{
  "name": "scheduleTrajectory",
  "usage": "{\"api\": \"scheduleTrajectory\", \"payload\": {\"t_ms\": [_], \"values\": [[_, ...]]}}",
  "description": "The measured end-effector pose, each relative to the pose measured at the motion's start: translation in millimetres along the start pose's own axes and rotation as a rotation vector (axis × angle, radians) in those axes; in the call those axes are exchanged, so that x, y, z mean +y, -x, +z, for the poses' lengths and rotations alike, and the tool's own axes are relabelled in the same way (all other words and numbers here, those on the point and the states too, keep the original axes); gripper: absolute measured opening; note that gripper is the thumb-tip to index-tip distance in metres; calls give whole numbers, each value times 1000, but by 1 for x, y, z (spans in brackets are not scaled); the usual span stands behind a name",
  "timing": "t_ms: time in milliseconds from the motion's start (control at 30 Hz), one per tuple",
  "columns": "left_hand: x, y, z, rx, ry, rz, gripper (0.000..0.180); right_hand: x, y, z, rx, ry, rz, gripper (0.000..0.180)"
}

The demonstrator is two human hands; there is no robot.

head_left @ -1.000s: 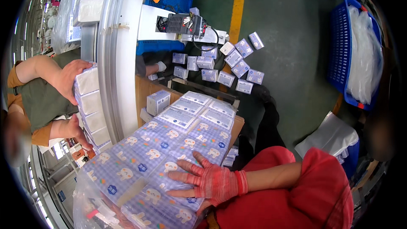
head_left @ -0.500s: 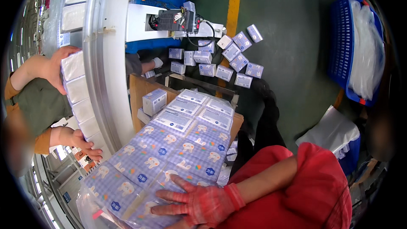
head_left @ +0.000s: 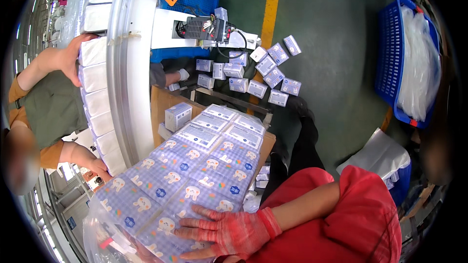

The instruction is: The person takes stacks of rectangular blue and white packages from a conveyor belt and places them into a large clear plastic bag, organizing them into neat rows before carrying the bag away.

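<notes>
A large block of lavender checked tissue packs with rabbit prints lies in front of me, some packs at its far end showing white labelled sides. Flat on its near right part rests my right hand in a red glove, fingers spread, holding nothing. A clear plastic bag bunches around the block's near left end. Reddish patches show through this plastic at the bottom left; they may be my left hand, but no fingers can be made out.
Beyond the white rail, a co-worker's hands touch a row of tissue packs. Loose packs lie scattered on the green floor. A carton stands behind the block. Right: a blue basket with clear plastic.
My right hand stays spread on the block, which has shifted slightly leftward in view. The plastic at the lower left has moved. The co-worker's lower hand has drawn in against the row.
</notes>
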State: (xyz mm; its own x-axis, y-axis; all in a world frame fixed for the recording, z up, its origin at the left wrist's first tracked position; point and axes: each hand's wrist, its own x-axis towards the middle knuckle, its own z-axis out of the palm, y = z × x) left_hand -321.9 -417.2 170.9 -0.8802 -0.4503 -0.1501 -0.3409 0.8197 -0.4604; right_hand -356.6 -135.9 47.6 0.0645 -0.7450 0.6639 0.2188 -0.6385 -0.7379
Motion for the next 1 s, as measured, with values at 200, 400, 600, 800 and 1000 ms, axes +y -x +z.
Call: {"api": "scheduleTrajectory", "payload": {"t_ms": [200, 400, 600, 800, 1000], "values": [[40, 112, -28, -88, 41, -62, 67, 98, 74, 1, 211, -27, 670, 61], [73, 199, -44, -78, 61, -130, 66, 112, 62, -15, 45, 178, 845, 58], [83, 237, -81, -74, 230, -155, 63, 70, 9, -33, 2, 57, 777, 53], [38, 326, -55, -123, 538, -402, 57, -90, -142, -73, 54, 300, -98, 42], [26, 432, -31, -124, 458, -526, 59, -219, -253, 41, -734, 682, -629, 49]]}}
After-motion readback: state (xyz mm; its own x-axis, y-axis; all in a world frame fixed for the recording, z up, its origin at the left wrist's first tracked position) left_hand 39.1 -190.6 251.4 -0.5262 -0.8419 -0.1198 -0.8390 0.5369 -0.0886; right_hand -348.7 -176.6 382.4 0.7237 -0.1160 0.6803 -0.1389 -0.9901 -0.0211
